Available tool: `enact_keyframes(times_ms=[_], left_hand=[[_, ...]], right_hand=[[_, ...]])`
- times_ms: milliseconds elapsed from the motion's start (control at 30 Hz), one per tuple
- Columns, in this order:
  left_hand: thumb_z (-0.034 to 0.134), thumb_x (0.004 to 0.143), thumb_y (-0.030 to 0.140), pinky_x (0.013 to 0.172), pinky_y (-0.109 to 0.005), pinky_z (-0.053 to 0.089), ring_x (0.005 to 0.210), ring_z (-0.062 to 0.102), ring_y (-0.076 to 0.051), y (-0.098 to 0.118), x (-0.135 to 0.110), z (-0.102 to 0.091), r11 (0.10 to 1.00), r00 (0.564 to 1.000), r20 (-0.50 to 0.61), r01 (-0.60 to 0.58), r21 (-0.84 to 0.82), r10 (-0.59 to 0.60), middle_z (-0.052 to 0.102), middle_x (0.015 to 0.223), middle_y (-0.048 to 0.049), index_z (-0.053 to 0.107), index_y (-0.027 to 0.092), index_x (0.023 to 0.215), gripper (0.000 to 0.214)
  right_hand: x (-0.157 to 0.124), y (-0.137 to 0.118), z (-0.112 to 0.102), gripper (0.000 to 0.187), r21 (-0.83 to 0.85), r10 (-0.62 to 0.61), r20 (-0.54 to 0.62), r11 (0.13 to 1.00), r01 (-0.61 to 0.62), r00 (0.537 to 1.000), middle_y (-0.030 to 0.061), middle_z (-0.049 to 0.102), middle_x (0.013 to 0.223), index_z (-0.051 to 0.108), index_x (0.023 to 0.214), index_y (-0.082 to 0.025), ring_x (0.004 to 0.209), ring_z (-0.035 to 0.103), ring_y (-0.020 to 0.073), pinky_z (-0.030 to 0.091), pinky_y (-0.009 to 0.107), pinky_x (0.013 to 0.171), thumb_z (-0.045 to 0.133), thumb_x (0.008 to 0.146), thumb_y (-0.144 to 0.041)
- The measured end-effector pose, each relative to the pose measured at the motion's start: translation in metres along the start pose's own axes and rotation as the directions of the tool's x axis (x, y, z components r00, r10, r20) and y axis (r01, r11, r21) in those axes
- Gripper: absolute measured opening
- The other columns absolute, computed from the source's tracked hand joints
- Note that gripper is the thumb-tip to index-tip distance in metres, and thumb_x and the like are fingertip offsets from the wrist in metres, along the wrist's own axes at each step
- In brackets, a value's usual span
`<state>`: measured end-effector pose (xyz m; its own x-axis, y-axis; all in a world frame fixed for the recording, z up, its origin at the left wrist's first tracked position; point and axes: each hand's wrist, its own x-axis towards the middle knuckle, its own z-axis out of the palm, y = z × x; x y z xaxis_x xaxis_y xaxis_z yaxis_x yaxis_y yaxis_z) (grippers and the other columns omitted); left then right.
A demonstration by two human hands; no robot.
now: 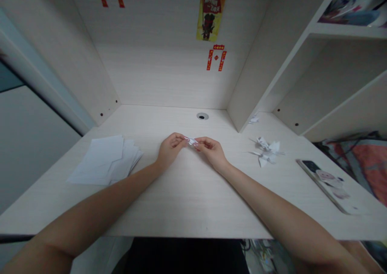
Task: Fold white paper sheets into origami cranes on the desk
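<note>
Between my two hands is a small folded piece of white paper (191,141), held just above the middle of the desk. My left hand (171,148) pinches its left end between thumb and fingers. At its right end, my right hand (212,150) grips it the same way. The fingers cover much of the paper, so its exact folded shape is hard to make out. To the left lies a stack of white paper sheets (104,155), loosely fanned. Several folded white paper figures (266,149) with pointed parts sit in a small heap on the right.
A phone in a decorated case (328,185) lies near the desk's right side. The desk (181,201) has a round cable hole (202,116) at the back. An upright divider (256,64) and shelves bound the right. Patterned fabric (359,161) lies beyond the right edge.
</note>
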<state>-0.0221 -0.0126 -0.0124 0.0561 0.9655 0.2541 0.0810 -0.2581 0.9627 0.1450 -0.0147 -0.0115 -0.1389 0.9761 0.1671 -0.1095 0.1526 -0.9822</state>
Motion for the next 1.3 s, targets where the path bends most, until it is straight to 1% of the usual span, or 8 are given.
enact_keyframes(times_ms=[167,333,567,800,967,1067,1167,1300], left_hand=[[0.063,0.072,0.039,0.068,-0.025,0.049,0.071,0.062,-0.014,0.002,-0.001,-0.001,0.999,1.000,-0.001,0.006,0.051,-0.005,0.068,0.081,-0.0032,0.061,0.017,0.082,0.024],[0.065,0.071,0.037,0.066,-0.025,0.048,0.070,0.062,-0.014,0.004,0.000,-0.002,0.999,1.000,-0.003,0.018,0.042,-0.018,0.069,0.078,-0.0026,0.063,0.017,0.079,0.021],[0.063,0.072,0.037,0.066,-0.025,0.047,0.069,0.062,-0.014,0.001,0.002,-0.003,0.996,1.000,-0.001,0.016,0.085,-0.016,0.068,0.073,-0.0015,0.062,0.018,0.080,0.021],[0.061,0.075,0.037,0.063,-0.024,0.047,0.070,0.060,-0.013,0.006,-0.002,-0.001,0.981,0.998,0.004,-0.057,0.186,0.058,0.066,0.080,-0.0023,0.062,0.018,0.082,0.020],[0.062,0.075,0.036,0.058,-0.022,0.046,0.075,0.058,-0.014,0.008,-0.003,-0.003,0.921,0.973,-0.011,-0.214,0.325,0.229,0.061,0.087,-0.0041,0.066,0.020,0.079,0.017],[0.063,0.075,0.033,0.063,-0.025,0.047,0.081,0.057,-0.015,0.008,-0.003,-0.004,0.881,0.949,-0.001,-0.291,0.374,0.315,0.060,0.088,-0.0047,0.068,0.020,0.080,0.014],[0.063,0.076,0.029,0.077,-0.030,0.047,0.091,0.057,-0.017,0.010,-0.003,-0.005,0.843,0.924,0.002,-0.349,0.409,0.382,0.060,0.093,-0.0049,0.068,0.021,0.081,0.011],[0.060,0.078,0.024,0.090,-0.034,0.042,0.097,0.056,-0.017,0.013,-0.003,-0.006,0.829,0.907,0.018,-0.393,0.399,0.421,0.060,0.099,-0.0054,0.068,0.020,0.079,0.009]], right_hand=[[0.000,-0.002,0.000,0.025,-0.020,-0.008,-0.009,1.000,0.008,1.000,0.0006,0.064,0.064,0.067,0.076,-0.018,0.059,0.056,0.0129,0.045,0.027,0.061,0.070,0.064,-0.040],[0.001,-0.001,0.000,0.025,-0.039,-0.031,0.015,0.999,0.032,0.999,0.0009,0.063,0.065,0.066,0.077,-0.018,0.058,0.057,0.0128,0.046,0.027,0.060,0.069,0.065,-0.040],[-0.001,-0.001,0.003,0.030,0.084,0.033,0.004,0.996,-0.034,0.999,0.0016,0.067,0.069,0.065,0.082,-0.018,0.058,0.062,0.0126,0.050,0.027,0.061,0.070,0.065,-0.042],[0.000,-0.001,0.003,0.032,0.160,0.062,-0.008,0.985,-0.060,0.998,0.0019,0.069,0.071,0.068,0.080,-0.017,0.064,0.063,0.0125,0.051,0.026,0.068,0.079,0.054,-0.032],[0.000,-0.001,0.001,0.027,0.142,0.089,-0.025,0.986,-0.085,0.996,0.0020,0.068,0.065,0.070,0.077,-0.016,0.058,0.060,0.0112,0.049,0.026,0.063,0.077,0.056,-0.032],[0.000,-0.002,0.000,0.027,0.143,0.116,-0.024,0.983,-0.111,0.993,0.0017,0.067,0.064,0.071,0.077,-0.016,0.053,0.056,0.0093,0.047,0.024,0.057,0.077,0.056,-0.031],[0.001,-0.005,0.000,0.027,0.140,0.141,-0.009,0.980,-0.139,0.990,0.0016,0.067,0.064,0.072,0.078,-0.015,0.050,0.053,0.0072,0.044,0.022,0.053,0.077,0.056,-0.030],[0.000,-0.006,0.000,0.029,0.127,0.158,0.033,0.979,-0.161,0.987,0.0032,0.069,0.070,0.072,0.081,-0.015,0.052,0.053,0.0069,0.044,0.022,0.053,0.076,0.057,-0.030]])
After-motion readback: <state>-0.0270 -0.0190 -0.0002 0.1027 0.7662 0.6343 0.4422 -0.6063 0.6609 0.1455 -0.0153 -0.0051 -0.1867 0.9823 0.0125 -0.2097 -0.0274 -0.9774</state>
